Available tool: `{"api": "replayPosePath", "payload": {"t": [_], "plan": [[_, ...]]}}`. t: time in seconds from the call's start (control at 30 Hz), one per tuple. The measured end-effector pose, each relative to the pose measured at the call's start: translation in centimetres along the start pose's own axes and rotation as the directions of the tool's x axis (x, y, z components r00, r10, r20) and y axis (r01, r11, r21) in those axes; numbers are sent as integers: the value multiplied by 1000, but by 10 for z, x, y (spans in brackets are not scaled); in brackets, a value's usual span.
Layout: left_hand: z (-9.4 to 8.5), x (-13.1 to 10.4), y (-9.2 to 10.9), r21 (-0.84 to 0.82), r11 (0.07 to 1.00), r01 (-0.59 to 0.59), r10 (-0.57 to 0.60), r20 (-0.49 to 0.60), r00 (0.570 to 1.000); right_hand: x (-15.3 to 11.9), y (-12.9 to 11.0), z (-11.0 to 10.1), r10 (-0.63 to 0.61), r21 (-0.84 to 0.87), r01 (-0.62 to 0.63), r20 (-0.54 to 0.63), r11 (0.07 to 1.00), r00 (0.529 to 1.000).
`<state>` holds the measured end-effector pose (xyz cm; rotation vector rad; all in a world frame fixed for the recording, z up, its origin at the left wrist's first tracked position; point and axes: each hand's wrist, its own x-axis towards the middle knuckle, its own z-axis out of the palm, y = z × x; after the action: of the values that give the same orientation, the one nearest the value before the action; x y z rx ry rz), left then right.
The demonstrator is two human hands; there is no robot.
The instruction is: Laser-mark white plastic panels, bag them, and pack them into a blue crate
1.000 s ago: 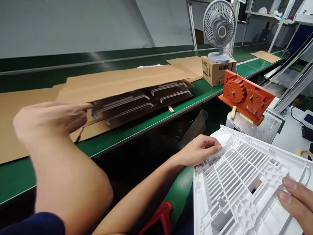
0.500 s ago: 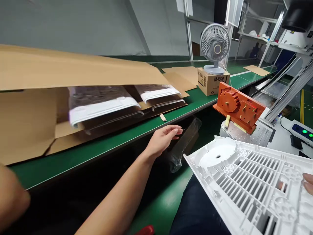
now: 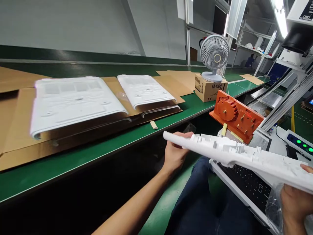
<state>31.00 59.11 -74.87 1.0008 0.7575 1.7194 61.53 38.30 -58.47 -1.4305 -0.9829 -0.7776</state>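
A white plastic panel (image 3: pixel 246 163), with ribs and moulded details on its upper face, is held nearly edge-on in front of me. My left hand (image 3: pixel 176 151) is closed around its left end, fingers partly hidden behind it. At the right edge of the view, my right hand (image 3: pixel 297 200) grips the other end, with the thumb on top and the fingers beneath. Clear plastic film (image 3: pixel 274 204) hangs beside my right hand. Just beyond the held panel stands an orange fixture (image 3: pixel 236 116) with a round gear-like form and brass pins.
White panels (image 3: pixel 78 101) lie in two stacks on cardboard (image 3: pixel 14 130) over the green bench (image 3: pixel 97 156). A small beige piece (image 3: pixel 154 125) rests near its edge. Farther back, a fan (image 3: pixel 214 55) stands on a carton (image 3: pixel 210 88). A power strip (image 3: pixel 300 143) is at right.
The cardboard flap over the stacked panels has swung away, exposing their tops. My left hand has taken hold of the panel, which has tilted flatter. An arm at the left edge is out of view.
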Motion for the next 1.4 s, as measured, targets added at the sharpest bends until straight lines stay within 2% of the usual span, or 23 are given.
{"api": "replayPosePath", "payload": {"t": [0.03,0.1,0.2,0.3,0.37,0.4,0.47,0.57,0.73,1.03,1.23,1.4], "plan": [[4,14,-3,0,1000,-19,19,-31,999,-4,-1,11,27,24,-27,6,999,1000],[10,49,-11,0,998,-65,65,-52,997,-10,3,28,125,-8,-125,113,992,986],[16,113,-21,23,992,-123,123,5,992,-14,21,51,258,-160,-218,298,963,919],[24,176,-33,105,989,-108,96,114,989,-14,41,76,354,-364,-187,471,912,808],[32,211,-42,169,980,-106,77,173,982,-13,51,94,398,-473,-110,568,874,720],[36,226,-46,192,976,-104,66,195,979,-12,55,104,408,-507,-71,595,859,693],[46,250,-57,201,977,-75,25,239,971,-12,59,121,421,-544,-30,611,838,670],[61,277,-73,158,987,24,-72,303,950,-9,64,140,441,-542,-55,616,839,653],[80,302,-88,158,982,107,-154,326,933,-3,74,156,481,-528,-126,615,840,625],[89,331,-85,267,962,55,-147,336,930,-11,80,168,447,-512,-90,635,854,630],[95,325,-76,245,969,5,-103,385,917,-11,90,159,480,-520,-144,601,842,639],[107,312,-79,245,969,-12,-78,354,932,-2,99,153,503,-555,-140,581,820,640]]}}
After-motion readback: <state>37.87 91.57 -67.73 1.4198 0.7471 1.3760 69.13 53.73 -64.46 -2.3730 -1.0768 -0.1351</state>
